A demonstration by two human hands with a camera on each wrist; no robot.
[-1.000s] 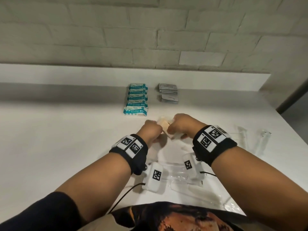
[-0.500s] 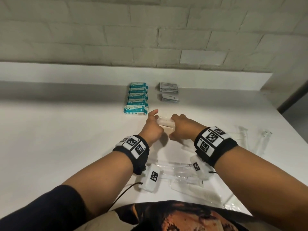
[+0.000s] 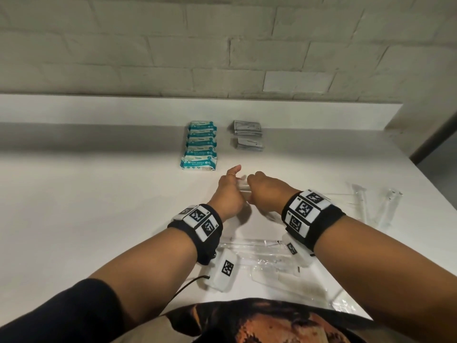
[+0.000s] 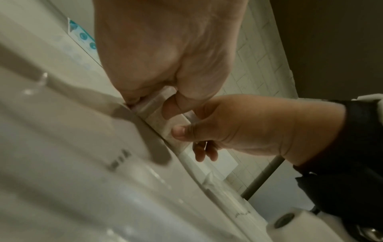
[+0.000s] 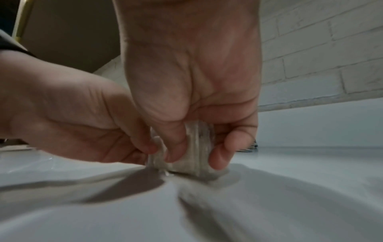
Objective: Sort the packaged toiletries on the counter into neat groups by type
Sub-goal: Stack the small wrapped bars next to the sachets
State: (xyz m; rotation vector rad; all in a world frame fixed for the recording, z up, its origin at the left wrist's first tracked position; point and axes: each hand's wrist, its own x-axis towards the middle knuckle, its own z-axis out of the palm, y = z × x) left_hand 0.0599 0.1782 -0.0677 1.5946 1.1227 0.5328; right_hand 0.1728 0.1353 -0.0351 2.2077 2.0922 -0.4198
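A pale painted brick wall [image 3: 222, 58] backs the white counter [image 3: 86, 194] where I work. At its far side lie a row of teal-and-white wipe packets [image 3: 200, 146] and, just beside them, small grey sachets [image 3: 247, 135]. Clear-wrapped items [image 3: 262, 256] lie under my wrists. My left hand [image 3: 228, 194] and right hand [image 3: 265, 194] both pinch a small stack of clear-wrapped pale packets [image 5: 194, 152], fingers curled round it, its lower edge touching the counter.
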